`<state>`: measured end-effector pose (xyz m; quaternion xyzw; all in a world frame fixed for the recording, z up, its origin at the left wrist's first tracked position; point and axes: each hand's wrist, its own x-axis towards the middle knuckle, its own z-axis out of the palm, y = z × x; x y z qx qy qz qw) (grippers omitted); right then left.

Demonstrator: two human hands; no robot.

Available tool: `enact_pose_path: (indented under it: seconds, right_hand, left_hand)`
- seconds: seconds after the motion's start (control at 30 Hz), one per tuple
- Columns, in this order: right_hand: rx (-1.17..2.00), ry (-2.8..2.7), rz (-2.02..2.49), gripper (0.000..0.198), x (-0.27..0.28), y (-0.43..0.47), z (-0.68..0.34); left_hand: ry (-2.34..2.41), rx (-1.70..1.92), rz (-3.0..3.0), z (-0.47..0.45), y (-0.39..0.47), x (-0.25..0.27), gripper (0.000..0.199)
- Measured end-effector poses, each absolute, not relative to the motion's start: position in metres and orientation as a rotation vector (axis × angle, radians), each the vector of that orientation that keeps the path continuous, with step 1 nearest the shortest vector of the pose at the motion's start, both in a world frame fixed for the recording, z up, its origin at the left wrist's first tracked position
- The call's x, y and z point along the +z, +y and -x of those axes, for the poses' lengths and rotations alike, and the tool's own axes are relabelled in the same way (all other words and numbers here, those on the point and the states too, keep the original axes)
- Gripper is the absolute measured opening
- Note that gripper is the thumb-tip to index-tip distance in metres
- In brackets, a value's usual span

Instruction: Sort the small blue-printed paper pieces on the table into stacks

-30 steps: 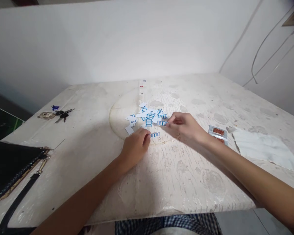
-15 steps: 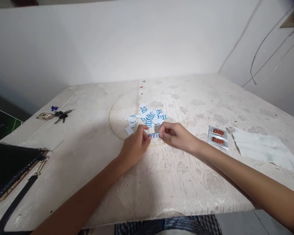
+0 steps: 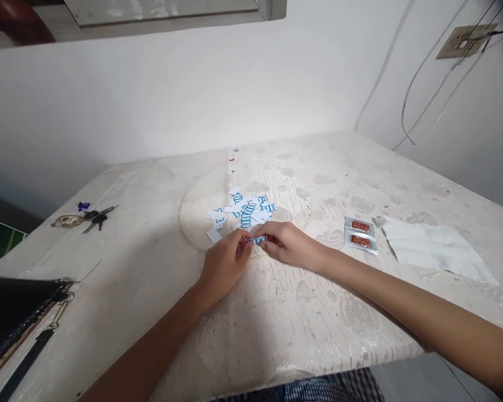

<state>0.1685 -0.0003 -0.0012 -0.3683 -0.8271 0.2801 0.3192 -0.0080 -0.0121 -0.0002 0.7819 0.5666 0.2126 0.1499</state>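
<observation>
Between my two hands is a small white paper strip with blue markings (image 3: 258,240). My left hand (image 3: 226,255) pinches its left end with thumb and forefinger. At the other end, my right hand (image 3: 291,244) is closed on the strip with its fingertips. Just beyond my fingers lies a loose pile of white paper pieces with blue printing (image 3: 248,209), overlapping one another on the table. One plain white piece (image 3: 213,235) rests near my left knuckles. My fingers hide the strip's ends.
To the right lie a foil blister pack (image 3: 361,234) with two reddish-brown tablets and a white cloth (image 3: 436,248). Keys (image 3: 97,216) sit at the left, with a black bag (image 3: 20,312) nearer me. A wall (image 3: 171,95) bounds the table (image 3: 142,312) behind.
The camera view has tilted up, showing more of the wall and socket. My left fingertips have closed onto the strip's left end, and the right hand still holds its side.
</observation>
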Motion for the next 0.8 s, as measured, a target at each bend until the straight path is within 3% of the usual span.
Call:
enact_pose_path:
  seconds: [0.8]
  right_hand:
    - [0.670,-2.158,0.971,0.030,-0.0026,-0.0030,-0.1601]
  left_hand:
    - [1.500,0.554,-2.340,0.0119,-0.0116,0.0024,0.029]
